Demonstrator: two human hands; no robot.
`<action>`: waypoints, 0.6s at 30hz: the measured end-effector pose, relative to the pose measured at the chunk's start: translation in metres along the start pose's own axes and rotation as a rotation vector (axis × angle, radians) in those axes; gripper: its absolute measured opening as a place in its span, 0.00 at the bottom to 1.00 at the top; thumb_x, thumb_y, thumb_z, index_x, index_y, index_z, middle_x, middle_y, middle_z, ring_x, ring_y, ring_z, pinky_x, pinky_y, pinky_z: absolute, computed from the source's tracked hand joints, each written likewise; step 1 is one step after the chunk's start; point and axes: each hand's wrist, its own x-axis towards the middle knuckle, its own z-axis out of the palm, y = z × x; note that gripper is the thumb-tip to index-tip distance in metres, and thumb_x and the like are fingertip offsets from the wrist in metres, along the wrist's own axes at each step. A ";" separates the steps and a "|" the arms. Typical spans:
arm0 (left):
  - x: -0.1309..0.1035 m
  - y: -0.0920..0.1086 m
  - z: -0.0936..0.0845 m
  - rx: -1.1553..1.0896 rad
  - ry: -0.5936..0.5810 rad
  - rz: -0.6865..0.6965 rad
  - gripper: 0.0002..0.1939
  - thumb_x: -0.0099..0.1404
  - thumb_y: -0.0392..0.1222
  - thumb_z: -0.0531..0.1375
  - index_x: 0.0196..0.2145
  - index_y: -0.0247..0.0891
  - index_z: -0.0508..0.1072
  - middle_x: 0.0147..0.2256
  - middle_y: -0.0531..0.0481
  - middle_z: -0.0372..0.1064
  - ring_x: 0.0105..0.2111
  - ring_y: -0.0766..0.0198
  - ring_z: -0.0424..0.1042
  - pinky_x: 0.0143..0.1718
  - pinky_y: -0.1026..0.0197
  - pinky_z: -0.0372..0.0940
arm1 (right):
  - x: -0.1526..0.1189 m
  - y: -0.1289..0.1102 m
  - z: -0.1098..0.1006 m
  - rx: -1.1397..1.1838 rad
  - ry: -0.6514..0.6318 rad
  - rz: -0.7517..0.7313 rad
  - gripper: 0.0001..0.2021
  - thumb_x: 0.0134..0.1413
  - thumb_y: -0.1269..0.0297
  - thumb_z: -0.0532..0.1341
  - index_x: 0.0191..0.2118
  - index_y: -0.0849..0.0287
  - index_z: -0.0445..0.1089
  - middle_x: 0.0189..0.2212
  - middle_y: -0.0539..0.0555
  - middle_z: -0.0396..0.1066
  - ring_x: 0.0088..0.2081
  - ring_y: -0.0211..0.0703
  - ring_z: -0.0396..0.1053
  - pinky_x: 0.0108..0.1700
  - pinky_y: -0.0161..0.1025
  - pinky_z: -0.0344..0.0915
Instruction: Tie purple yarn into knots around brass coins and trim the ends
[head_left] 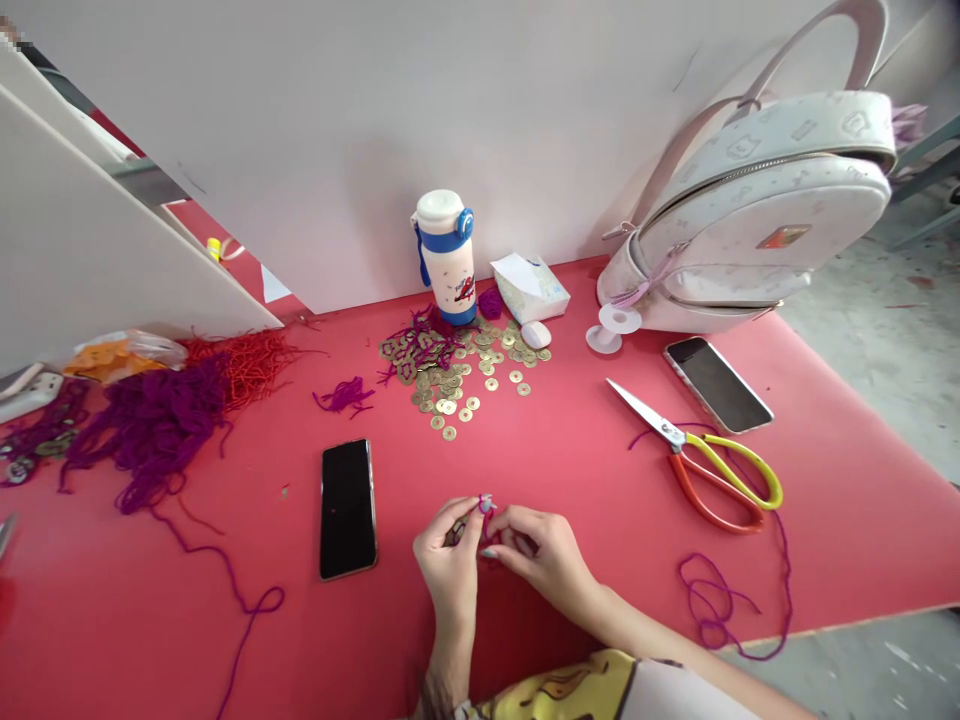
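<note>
Near the front of the red table, my left hand is closed in a pinch on a purple cord. Part of a coin-like piece shows between its fingers, mostly hidden. My right hand is beside it, fingertips pinched at the same cord; the exact grip is too small to make out. Beyond the hands lies a spread of brass coins with square holes, some tied with purple cord. Right of my hands are scissors with red and yellow handles, resting partly over a long loose purple cord.
A black phone lies left of my hands, another phone at right. A bottle, a tissue pack, a white spool and a backpack stand behind. Purple yarn and red cords are heaped left.
</note>
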 end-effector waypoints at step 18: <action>-0.001 0.005 0.000 0.137 -0.028 0.108 0.07 0.59 0.42 0.65 0.29 0.37 0.82 0.30 0.45 0.80 0.28 0.58 0.78 0.31 0.62 0.73 | -0.002 -0.009 -0.012 -0.020 0.019 -0.246 0.10 0.66 0.63 0.55 0.36 0.57 0.73 0.28 0.51 0.64 0.28 0.40 0.63 0.30 0.36 0.60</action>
